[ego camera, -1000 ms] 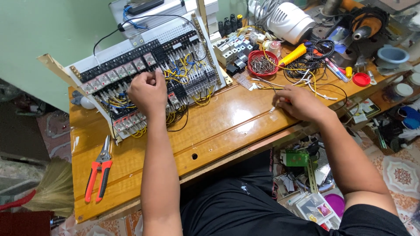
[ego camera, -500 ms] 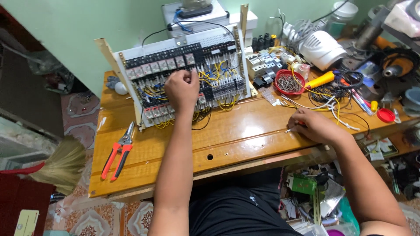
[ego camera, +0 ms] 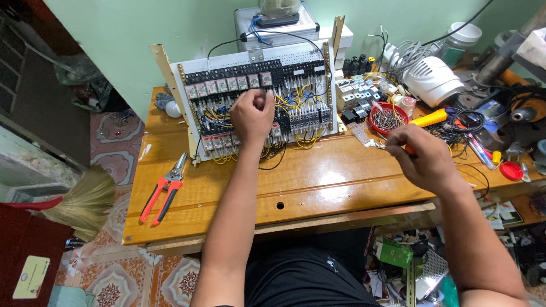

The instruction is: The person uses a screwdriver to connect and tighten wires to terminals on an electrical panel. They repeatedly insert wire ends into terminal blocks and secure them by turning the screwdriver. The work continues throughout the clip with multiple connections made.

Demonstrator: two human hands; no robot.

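Glossy wooden bench (ego camera: pixel 318 182) standing against green wall (ego camera: pixel 142 28); one red cutter (ego camera: pixel 164 189) lying left; one wired relay panel (ego camera: pixel 256 102). Left hand (ego camera: pixel 252 115) curling closed on panel; right hand (ego camera: pixel 422 156) pinching a small tool, one red bowl (ego camera: pixel 387 118) beyond.

a glossy wooden workbench (ego camera: pixel 318 182) carries a propped wiring panel (ego camera: pixel 256 105), red-handled cutters (ego camera: pixel 164 189) at its left, a red bowl of screws (ego camera: pixel 388 117), a white fan (ego camera: pixel 433 81) and tangled cables (ego camera: pixel 460 128).

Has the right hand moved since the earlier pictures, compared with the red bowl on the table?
Yes. The right hand was flat on the table, farther from the red bowl; now it is lifted, closer below the bowl, pinching a small tool.
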